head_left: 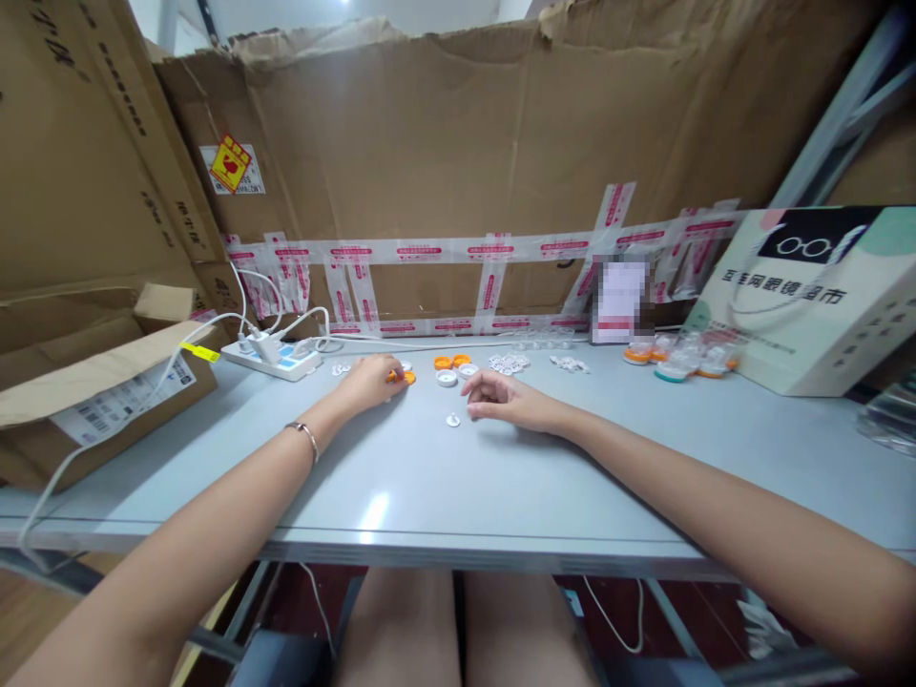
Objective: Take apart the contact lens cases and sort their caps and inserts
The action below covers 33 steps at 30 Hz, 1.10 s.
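My left hand (370, 381) rests low over the back half of the table, its fingers closed on a small orange round cap (409, 378). Part of that cap and a white piece behind it are hidden by the fingers. My right hand (501, 396) lies on its side, fingers loosely curled and apart, with nothing visible in them. Just left of its fingertips is a small white disc with a stem (453, 421). Two white round caps (447, 379) sit between the hands, one close to my right fingers. Behind them are two orange caps (443, 363).
Small white parts (509, 364) lie in heaps farther back. A white power strip (276, 359) with plugged cables and an open carton (107, 401) stand left. At right are clear pieces with orange and teal bases (673, 370), a phone-like screen (618, 301) and a paper bag (794, 324).
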Tool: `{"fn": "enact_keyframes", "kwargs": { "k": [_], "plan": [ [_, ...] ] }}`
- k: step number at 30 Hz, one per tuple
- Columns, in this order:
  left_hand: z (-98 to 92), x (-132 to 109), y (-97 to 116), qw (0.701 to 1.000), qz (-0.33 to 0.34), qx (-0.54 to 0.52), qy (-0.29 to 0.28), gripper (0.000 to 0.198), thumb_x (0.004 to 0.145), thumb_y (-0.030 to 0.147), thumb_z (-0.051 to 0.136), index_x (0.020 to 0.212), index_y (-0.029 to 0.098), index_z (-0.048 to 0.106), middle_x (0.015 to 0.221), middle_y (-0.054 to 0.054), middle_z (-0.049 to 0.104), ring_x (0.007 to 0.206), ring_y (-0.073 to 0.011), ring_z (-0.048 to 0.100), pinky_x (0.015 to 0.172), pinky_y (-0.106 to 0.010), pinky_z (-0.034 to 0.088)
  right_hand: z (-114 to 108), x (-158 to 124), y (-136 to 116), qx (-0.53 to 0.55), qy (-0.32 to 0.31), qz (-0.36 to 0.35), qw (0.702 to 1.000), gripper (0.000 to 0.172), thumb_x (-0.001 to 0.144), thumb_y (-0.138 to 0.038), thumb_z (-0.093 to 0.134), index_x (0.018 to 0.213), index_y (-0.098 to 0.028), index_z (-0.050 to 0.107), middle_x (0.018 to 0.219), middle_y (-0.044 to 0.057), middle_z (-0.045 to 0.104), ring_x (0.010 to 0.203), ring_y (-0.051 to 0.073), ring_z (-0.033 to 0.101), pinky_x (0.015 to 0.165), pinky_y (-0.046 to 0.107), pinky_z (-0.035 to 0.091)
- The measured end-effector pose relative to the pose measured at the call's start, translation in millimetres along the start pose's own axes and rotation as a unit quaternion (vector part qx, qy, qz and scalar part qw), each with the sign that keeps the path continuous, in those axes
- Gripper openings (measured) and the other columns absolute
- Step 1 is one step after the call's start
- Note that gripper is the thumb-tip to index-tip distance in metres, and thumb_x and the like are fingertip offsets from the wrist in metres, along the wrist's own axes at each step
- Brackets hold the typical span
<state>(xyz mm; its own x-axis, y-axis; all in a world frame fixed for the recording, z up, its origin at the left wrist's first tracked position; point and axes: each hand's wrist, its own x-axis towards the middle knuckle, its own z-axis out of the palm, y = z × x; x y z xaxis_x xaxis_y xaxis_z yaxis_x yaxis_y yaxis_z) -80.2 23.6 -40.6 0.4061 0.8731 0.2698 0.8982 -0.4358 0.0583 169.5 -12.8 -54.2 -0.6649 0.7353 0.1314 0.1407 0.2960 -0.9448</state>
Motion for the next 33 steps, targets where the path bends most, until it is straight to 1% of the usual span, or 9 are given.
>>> {"fn": "enact_keyframes", "kwargs": {
  "k": [6,8,10,14,18,26,29,31,33],
  "plan": [
    [-26.1,-1,-21,0.998,0.000,-0.054,0.022,0.030,0.076,0.038,0.046,0.085,0.016,0.064,0.090,-0.006,0.066,0.082,-0.0182,0.058,0.073,-0.026,0.042,0,-1,-1,-0.013,-0.002,0.001,1.000,0.031,0.072,-0.036,0.063,0.090,-0.017,0.049,0.071,-0.003,0.054,0.068,0.010,0.051,0.071,0.027,0.038],
    [-43.5,-6,-40,0.996,-0.062,-0.057,0.025,0.033,0.078,0.037,0.041,0.086,0.015,0.063,0.088,-0.006,0.066,0.077,-0.0167,0.058,0.069,-0.024,0.042,0,-1,-2,-0.018,-0.002,0.001,1.000,0.031,0.072,-0.037,0.063,0.090,-0.016,0.049,0.071,-0.002,0.054,0.068,0.010,0.051,0.071,0.027,0.038],
    [-57.2,-13,-61,0.989,-0.142,-0.016,-0.046,0.031,0.074,0.036,0.042,0.085,0.017,0.063,0.085,-0.004,0.067,0.076,-0.0173,0.058,0.065,-0.023,0.041,1,-1,-2,-0.022,-0.002,0.000,1.000,0.031,0.072,-0.038,0.062,0.089,-0.016,0.049,0.071,-0.002,0.054,0.068,0.010,0.051,0.070,0.027,0.038],
    [-61.8,-23,-87,0.976,-0.161,-0.014,-0.144,0.023,0.063,0.034,0.051,0.069,0.016,0.064,0.074,-0.005,0.067,0.069,-0.0183,0.058,0.058,-0.022,0.040,0,-1,0,-0.025,-0.005,0.000,1.000,0.031,0.073,-0.041,0.061,0.088,-0.017,0.050,0.072,-0.002,0.054,0.068,0.010,0.051,0.070,0.027,0.039],
    [-52.7,-22,-84,0.971,-0.150,-0.028,-0.184,0.029,0.060,0.039,0.054,0.078,0.019,0.064,0.082,-0.003,0.067,0.073,-0.0173,0.058,0.059,-0.021,0.041,-1,-2,2,-0.026,-0.003,0.000,1.000,0.030,0.073,-0.041,0.061,0.087,-0.017,0.051,0.073,-0.001,0.055,0.069,0.010,0.052,0.070,0.028,0.040],
    [-58.3,-29,-77,0.961,-0.147,-0.033,-0.232,0.019,0.055,0.029,0.053,0.068,0.019,0.062,0.072,-0.001,0.066,0.066,-0.0155,0.055,0.057,-0.021,0.039,-1,-3,-1,-0.035,0.005,0.008,0.999,0.028,0.073,-0.041,0.060,0.086,-0.016,0.052,0.075,0.000,0.055,0.070,0.011,0.053,0.072,0.028,0.041],
    [-62.0,-32,-72,0.956,-0.149,-0.038,-0.249,0.019,0.054,0.027,0.051,0.066,0.018,0.061,0.069,-0.001,0.065,0.064,-0.0153,0.055,0.056,-0.021,0.040,-16,-5,-7,-0.082,0.063,0.013,0.995,0.030,0.072,-0.042,0.059,0.086,-0.016,0.054,0.078,0.002,0.057,0.072,0.012,0.053,0.072,0.029,0.042],
    [-65.2,-35,-68,0.954,-0.151,-0.040,-0.257,0.018,0.053,0.027,0.050,0.065,0.018,0.061,0.068,-0.002,0.064,0.064,-0.0160,0.055,0.056,-0.021,0.040,-38,-10,-13,-0.141,0.153,0.011,0.978,0.030,0.071,-0.043,0.058,0.084,-0.016,0.055,0.080,0.003,0.058,0.073,0.014,0.053,0.072,0.030,0.042],
    [-68.8,-37,-63,0.950,-0.154,-0.040,-0.267,0.018,0.052,0.026,0.050,0.064,0.018,0.061,0.066,-0.001,0.064,0.064,-0.0167,0.056,0.056,-0.022,0.040,-70,-22,-18,-0.217,0.282,0.021,0.934,0.027,0.071,-0.041,0.058,0.080,-0.016,0.056,0.080,0.004,0.059,0.072,0.015,0.053,0.071,0.029,0.041]
  ]
}}
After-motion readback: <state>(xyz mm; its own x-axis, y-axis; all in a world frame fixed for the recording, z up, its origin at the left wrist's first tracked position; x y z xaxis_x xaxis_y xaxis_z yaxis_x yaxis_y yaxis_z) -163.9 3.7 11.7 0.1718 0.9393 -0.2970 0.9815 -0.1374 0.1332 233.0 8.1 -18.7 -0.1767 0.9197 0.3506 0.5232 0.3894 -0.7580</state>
